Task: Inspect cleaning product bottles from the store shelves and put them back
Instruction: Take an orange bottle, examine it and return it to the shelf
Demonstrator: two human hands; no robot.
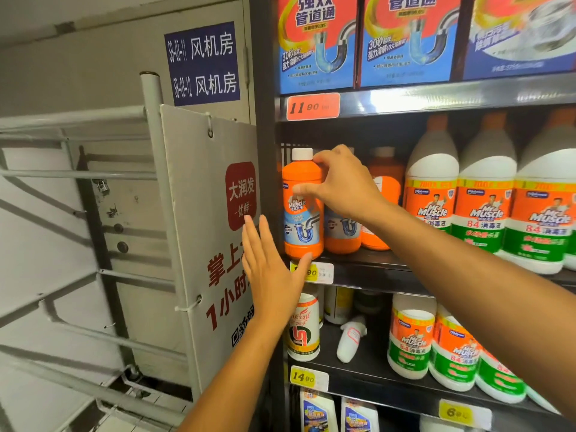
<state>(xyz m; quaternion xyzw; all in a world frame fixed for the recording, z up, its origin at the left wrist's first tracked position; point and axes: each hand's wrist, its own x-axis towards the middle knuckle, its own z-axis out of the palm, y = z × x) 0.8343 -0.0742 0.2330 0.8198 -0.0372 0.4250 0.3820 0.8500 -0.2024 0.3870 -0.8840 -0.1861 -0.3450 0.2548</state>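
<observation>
An orange Mr Muscle drain-cleaner bottle point(301, 210) with a white cap stands upright at the left end of the middle shelf point(367, 266). My right hand point(343, 182) grips its upper body, thumb across the label and fingers curled behind the shoulder. My left hand point(268, 269) is held flat with straight fingers just below and left of the bottle, its thumb tip touching the bottle's base near the shelf edge. Two more orange bottles point(343, 232) stand behind my right hand, partly hidden.
White 84 disinfectant bottles point(486, 198) fill the shelf's right side and the shelf below point(411, 338). Drain-cleaner boxes point(318, 42) sit on the top shelf. A small white bottle point(350, 338) lies tipped below. A grey metal cart with a sign board point(215, 244) stands at left.
</observation>
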